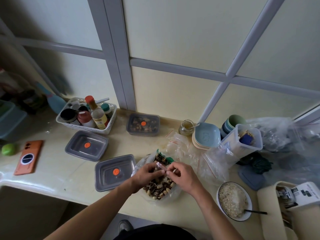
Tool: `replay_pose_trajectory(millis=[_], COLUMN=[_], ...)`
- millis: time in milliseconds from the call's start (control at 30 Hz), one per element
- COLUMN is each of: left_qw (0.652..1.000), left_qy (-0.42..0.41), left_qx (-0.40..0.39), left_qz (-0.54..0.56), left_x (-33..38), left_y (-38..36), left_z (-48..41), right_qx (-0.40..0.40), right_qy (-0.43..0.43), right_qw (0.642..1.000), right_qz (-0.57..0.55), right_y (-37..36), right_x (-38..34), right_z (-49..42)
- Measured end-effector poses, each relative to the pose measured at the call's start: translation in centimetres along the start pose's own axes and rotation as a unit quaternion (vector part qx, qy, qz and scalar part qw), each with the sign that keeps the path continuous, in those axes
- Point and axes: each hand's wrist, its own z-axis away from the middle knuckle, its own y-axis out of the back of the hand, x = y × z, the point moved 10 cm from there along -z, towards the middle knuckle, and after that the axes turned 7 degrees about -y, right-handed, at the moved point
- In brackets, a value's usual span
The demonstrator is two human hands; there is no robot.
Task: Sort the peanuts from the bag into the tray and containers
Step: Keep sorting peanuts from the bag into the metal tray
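Head view: one small clear bag (pixel 160 166) is pinched between the left hand (pixel 147 174) and the right hand (pixel 183 175), directly over one open peanut bag (pixel 159 189) on the bench (pixel 69 170). Three lidded containers (pixel 114 172) are set left of and beyond the hands.

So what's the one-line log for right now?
left grip: pinches small clear bag | right grip: pinches same bag | below: open peanut-and-seed bag | nearest container: lidded

1 head view, steeply downward, close above counter (pixel 69 177) and window wall (pixel 173 40)
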Motion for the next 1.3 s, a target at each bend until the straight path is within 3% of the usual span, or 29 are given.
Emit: replay_pose_trajectory(millis=[333,500,733,1300], left_qw=[0.997,0.991,0.99,0.989], left_qy=[0.02,0.001,-0.007,0.019], left_qx=[0.065,0.105,0.103,0.082], left_qz=[0.047,0.082,0.097,0.121], left_x=[-0.3,-0.3,-0.6,-1.1], left_y=[0.3,0.4,0.2,-0.8], left_z=[0.1,0.0,0.3,0.3], right_qx=[0.036,0.045,0.049,0.034], right_qy=[-0.059,-0.128,-0.18,-0.149], right_qw=[0.993,0.958,0.93,0.935], right_qz=[-0.093,-0.253,-0.318,-0.319], right_y=[0.5,-0.3,-1.6,-1.6], right_x=[0.1,1.8,3.5,2.8], right_z=[0.9,1.5,2.0,2.1])
